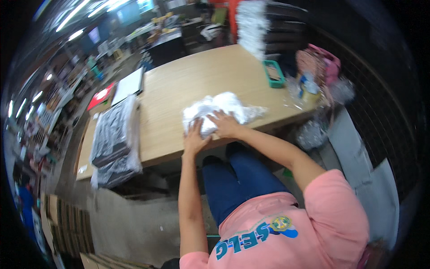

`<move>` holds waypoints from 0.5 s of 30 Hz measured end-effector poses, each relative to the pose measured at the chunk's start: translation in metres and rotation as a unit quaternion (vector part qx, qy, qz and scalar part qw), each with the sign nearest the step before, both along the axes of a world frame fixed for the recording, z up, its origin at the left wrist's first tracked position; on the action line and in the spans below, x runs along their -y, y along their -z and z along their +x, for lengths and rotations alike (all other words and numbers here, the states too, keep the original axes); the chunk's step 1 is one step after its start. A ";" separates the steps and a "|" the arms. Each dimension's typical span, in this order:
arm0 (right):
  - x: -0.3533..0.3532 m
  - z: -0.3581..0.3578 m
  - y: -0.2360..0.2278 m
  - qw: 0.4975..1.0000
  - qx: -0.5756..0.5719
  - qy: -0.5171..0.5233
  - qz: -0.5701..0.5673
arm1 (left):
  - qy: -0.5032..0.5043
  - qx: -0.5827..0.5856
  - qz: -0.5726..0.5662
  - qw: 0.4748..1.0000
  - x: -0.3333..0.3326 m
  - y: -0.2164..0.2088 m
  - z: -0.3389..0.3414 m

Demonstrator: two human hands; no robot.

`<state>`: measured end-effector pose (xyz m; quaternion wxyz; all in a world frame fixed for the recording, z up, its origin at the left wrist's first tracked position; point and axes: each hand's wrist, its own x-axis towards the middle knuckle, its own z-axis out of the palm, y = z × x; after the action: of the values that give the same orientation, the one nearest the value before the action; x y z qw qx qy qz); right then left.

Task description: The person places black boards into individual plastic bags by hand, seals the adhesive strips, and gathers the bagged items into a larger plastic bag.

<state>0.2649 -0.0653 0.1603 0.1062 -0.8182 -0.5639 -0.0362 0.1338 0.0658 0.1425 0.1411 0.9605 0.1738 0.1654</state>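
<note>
A crumpled white plastic-wrapped bundle (pixel 224 106) lies near the front edge of the wooden table (pixel 188 80), with a thin loose end trailing to the right. My left hand (pixel 195 138) rests on its near left side, fingers stretched out. On top of the bundle, my right hand (pixel 225 124) lies with its fingers spread. Both palms face down and press against the wrapping, with neither hand closed round it. What is inside the bundle cannot be made out, and the picture is a little blurred there.
Plastic-wrapped dark grey flat items (pixel 112 132) are stacked at the table's left end, beside a red folder (pixel 101 96) and white sheets (pixel 128 86). To the right are a green tray (pixel 274 74), clear plastic and a pink bag (pixel 330 67). Folded cardboard (pixel 67 219) stands lower left.
</note>
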 end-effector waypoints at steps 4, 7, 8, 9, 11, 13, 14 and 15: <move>0.009 -0.004 0.005 0.979 -0.045 0.150 0.127 | -0.085 -0.018 -0.007 0.996 0.020 -0.009 -0.005; 0.015 0.020 0.008 0.968 -0.092 0.166 0.165 | -0.170 -0.034 0.070 0.982 0.057 -0.036 0.011; 0.016 0.031 0.018 0.965 -0.096 0.157 0.188 | -0.194 -0.037 0.105 0.975 0.067 -0.038 0.020; 0.013 0.032 0.019 0.951 -0.148 0.142 0.230 | -0.186 -0.031 0.090 0.978 0.065 -0.040 0.026; 0.007 0.035 0.019 0.911 -0.247 0.112 0.312 | -0.167 -0.019 0.059 0.984 0.053 -0.039 0.040; -0.007 0.025 0.026 0.851 -0.225 0.140 0.453 | -0.126 0.170 -0.170 0.962 0.040 -0.023 0.057; -0.015 0.022 0.028 0.825 -0.282 0.177 0.456 | -0.064 0.239 -0.320 0.914 0.035 -0.021 0.070; -0.017 0.019 0.027 0.780 -0.404 0.150 0.454 | -0.004 0.294 -0.460 0.838 0.031 -0.023 0.078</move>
<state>0.2836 -0.0478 0.1330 0.6769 -0.6889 -0.2574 0.0303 0.2118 0.0345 0.1651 0.6103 0.6906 0.1840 0.3417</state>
